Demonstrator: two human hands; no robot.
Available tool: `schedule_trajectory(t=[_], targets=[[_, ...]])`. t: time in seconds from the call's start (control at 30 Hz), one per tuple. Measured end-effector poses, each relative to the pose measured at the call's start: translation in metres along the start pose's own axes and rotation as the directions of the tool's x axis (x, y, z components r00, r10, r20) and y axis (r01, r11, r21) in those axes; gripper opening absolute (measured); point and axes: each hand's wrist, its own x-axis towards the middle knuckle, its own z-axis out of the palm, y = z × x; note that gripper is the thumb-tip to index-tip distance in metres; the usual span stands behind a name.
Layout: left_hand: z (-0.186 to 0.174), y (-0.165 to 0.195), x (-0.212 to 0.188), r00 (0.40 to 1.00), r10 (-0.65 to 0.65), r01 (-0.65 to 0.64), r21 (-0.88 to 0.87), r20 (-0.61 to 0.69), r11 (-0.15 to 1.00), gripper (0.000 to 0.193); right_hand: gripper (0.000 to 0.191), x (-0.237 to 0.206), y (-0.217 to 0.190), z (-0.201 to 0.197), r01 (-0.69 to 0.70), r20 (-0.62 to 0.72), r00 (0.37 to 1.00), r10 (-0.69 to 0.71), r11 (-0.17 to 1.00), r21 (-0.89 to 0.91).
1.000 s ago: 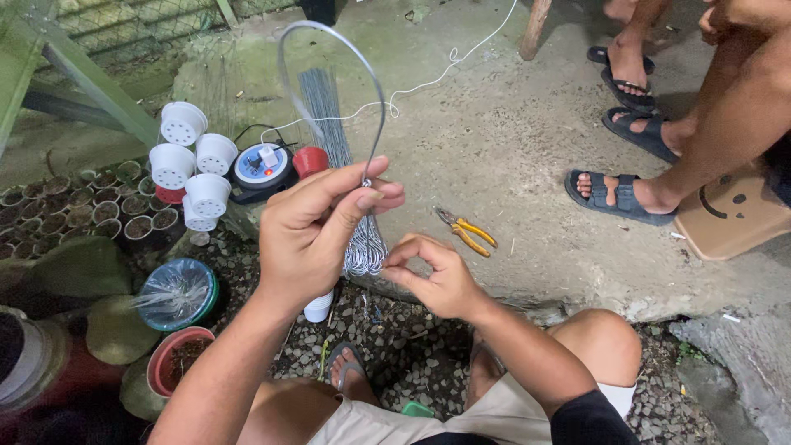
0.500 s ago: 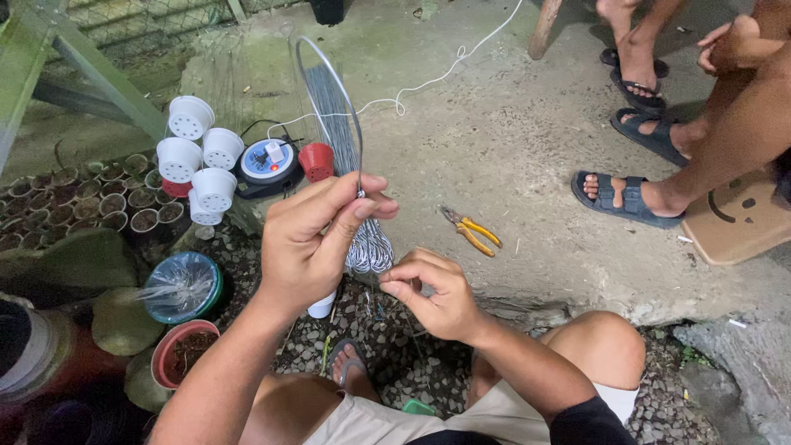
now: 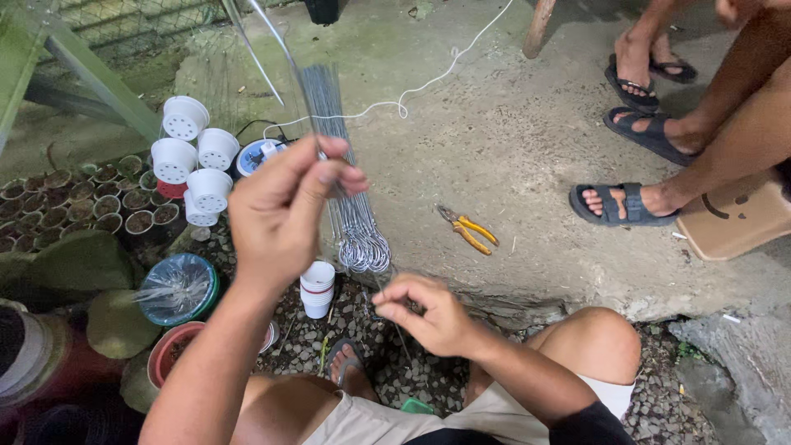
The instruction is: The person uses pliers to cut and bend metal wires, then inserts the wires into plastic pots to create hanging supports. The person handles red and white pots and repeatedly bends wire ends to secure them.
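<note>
My left hand point(image 3: 284, 210) is raised and pinches a thin grey wire point(image 3: 276, 45) that runs up and away toward the top of the view. Just behind that hand a bundle of looped metal wires point(image 3: 354, 222) lies on the concrete, with its looped ends nearest me. My right hand point(image 3: 424, 317) is lower, above the gravel, with thumb and fingers pinched on the wire's near end. A small stack of white plastic cups point(image 3: 317, 288) stands between my hands.
Yellow-handled pliers point(image 3: 468, 229) lie on the concrete to the right. Perforated white pots point(image 3: 194, 161) and a tray of small dark pots point(image 3: 74, 202) are at left. Another person's sandalled feet point(image 3: 626, 202) and a tan stool point(image 3: 733, 218) are at right. A white cord point(image 3: 412, 86) crosses the concrete.
My left hand has lifted the single wire higher and away from the bundle. The bundle now lies on the ground. My right hand has dropped lower toward me.
</note>
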Motion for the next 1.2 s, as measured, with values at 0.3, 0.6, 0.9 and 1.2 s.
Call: schedule_trajectory(t=[0.3, 0.6, 0.9, 1.2], targets=[[0.013, -0.049, 0.003, 0.994, -0.049, 0.070, -0.237, 0.093, 0.969, 0.044, 0.011, -0.078, 0.058, 0.005, -0.215, 0.022, 0.977, 0.214, 0.971, 0.105], [0.067, -0.185, -0.087, 0.843, -0.428, 0.471, -0.061, 0.326, 0.880, 0.074, 0.019, -0.041, 0.086, -0.039, -0.385, -0.210, 0.863, 0.459, 0.868, 0.314], [0.104, -0.234, -0.177, 0.640, -0.697, 0.757, -0.109, 0.323, 0.644, 0.043, 0.027, 0.006, 0.149, -0.078, -0.450, -0.285, 0.696, 0.659, 0.709, 0.543], [0.126, -0.234, -0.229, 0.467, -0.857, 0.881, -0.036, 0.216, 0.471, 0.041, 0.026, 0.044, 0.191, -0.082, -0.594, -0.136, 0.539, 0.831, 0.490, 0.638]])
